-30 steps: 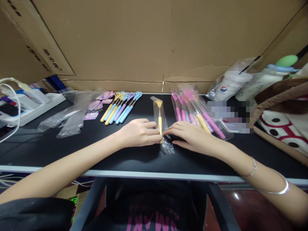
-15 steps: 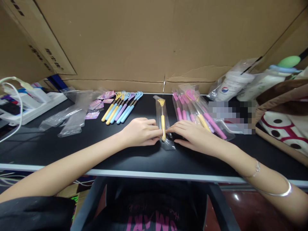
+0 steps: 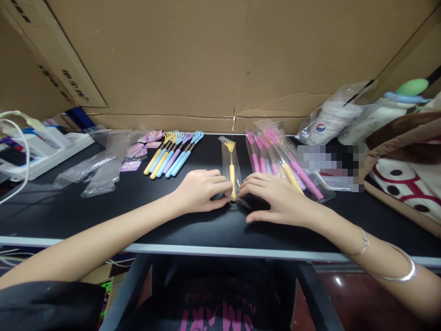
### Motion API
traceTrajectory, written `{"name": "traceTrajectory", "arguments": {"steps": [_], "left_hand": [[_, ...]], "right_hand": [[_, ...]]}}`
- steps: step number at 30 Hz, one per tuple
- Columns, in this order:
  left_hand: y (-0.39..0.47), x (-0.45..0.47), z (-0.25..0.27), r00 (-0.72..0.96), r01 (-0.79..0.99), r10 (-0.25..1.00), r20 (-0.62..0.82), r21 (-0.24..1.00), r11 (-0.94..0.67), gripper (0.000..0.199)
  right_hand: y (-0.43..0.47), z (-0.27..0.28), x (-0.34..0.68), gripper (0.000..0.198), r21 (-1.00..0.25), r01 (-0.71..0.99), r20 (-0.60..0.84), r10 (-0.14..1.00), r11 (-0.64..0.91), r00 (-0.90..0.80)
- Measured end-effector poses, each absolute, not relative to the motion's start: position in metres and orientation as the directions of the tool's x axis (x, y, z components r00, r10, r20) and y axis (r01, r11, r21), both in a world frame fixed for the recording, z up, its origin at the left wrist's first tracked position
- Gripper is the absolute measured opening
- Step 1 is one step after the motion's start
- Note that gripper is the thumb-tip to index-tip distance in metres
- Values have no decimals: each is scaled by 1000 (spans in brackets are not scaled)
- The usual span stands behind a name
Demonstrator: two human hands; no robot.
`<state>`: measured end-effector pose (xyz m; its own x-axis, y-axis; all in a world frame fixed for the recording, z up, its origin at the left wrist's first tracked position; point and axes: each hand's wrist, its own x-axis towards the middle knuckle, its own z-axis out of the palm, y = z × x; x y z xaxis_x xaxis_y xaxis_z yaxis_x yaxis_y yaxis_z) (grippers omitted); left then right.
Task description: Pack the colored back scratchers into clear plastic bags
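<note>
A yellow back scratcher lies upright in view, claw end away from me, inside a clear plastic bag on the black table. My left hand is closed at the bag's lower left edge, thumb and fingers pinching beside the handle end. On the other side, my right hand has its fingertips at the bag's right edge, thumb spread well away from the fingers. Farther left lies a row of unbagged back scratchers with yellow, blue and purple handles. Several bagged back scratchers, mostly pink, lie beyond my right hand.
Loose clear bags and small pink cards lie at the left. A white power strip stands at the far left. A bagged cup, a bottle and a brown-trimmed bag crowd the right. Cardboard walls the back.
My right thumb has spread away from the fingers and moved toward me. The bag's near end no longer sticks out toward me as far. My left hand stays at the handle end.
</note>
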<state>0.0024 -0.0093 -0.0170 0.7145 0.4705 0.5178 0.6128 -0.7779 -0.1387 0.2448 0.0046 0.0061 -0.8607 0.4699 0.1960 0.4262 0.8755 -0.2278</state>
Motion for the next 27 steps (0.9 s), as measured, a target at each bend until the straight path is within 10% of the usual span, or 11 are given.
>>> {"name": "traceTrajectory", "arguments": {"steps": [27], "left_hand": [[-2, 2, -24, 551, 612, 745, 376, 425, -667, 11]], "right_hand": [[32, -3, 226, 16, -578, 422, 217, 630, 698, -745]]}}
